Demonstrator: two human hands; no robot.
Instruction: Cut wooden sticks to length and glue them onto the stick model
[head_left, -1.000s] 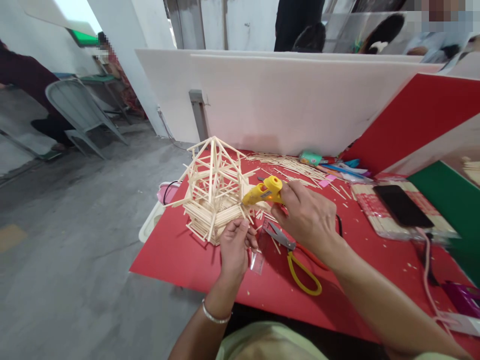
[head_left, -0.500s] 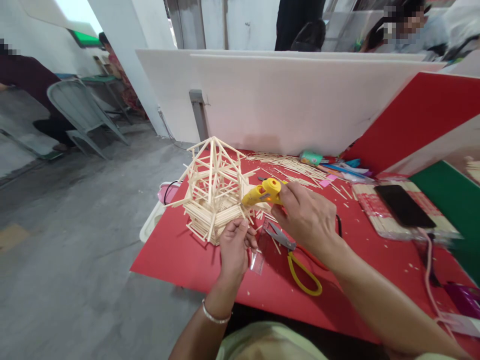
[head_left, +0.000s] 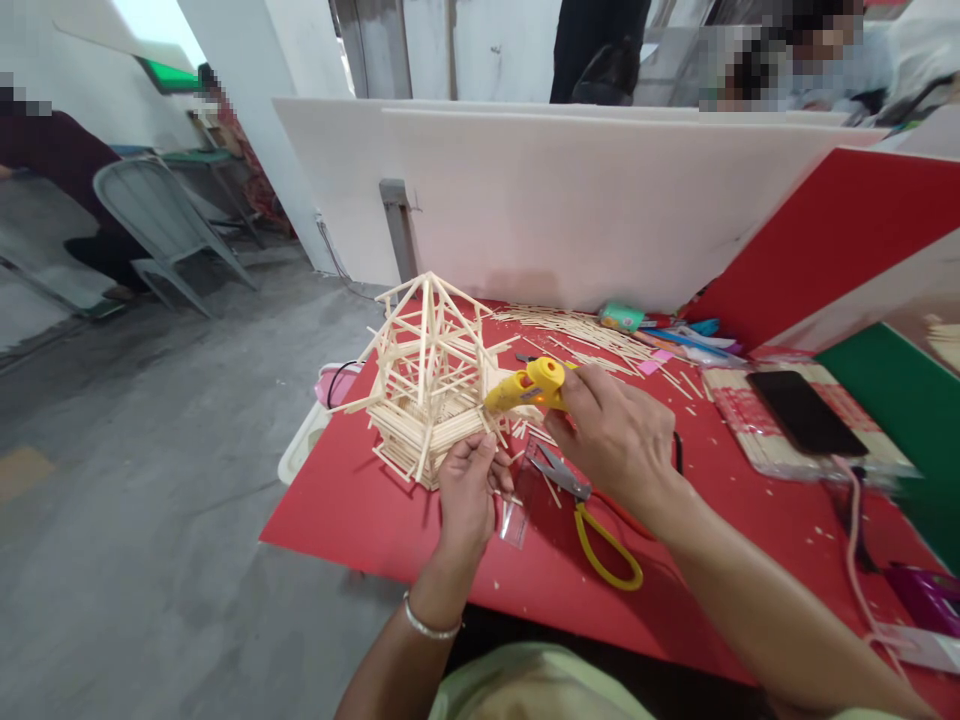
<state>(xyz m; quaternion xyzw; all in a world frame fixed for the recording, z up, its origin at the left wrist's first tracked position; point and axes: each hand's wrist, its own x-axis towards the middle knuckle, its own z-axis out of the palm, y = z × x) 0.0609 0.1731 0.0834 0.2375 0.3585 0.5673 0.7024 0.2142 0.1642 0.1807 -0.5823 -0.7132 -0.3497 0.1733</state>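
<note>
A gazebo-like model of thin wooden sticks (head_left: 426,400) stands on the red tabletop (head_left: 337,520), with a pointed roof frame and a many-sided base. My right hand (head_left: 615,425) is wrapped round a yellow hot glue gun (head_left: 529,385); the gun's nozzle points left, at the right side of the model's base. Just below the nozzle, my left hand (head_left: 471,490) is at the model's front right edge. Its thumb and fingertips are pinched together, and what lies between them is too small to make out. Scissors (head_left: 574,485) with yellow and red handles lie beneath my right hand.
Loose sticks (head_left: 577,330) spread along the back of the table. A clear ruler (head_left: 514,522) lies near my left hand. To the right, a black phone (head_left: 808,412) with a pink cable rests on packed sticks (head_left: 739,425). White boards (head_left: 600,200) stand behind. Other people sit farther off.
My left fingertips have shifted very slightly up along the model's edge. The glue gun and the model stay almost where they were.
</note>
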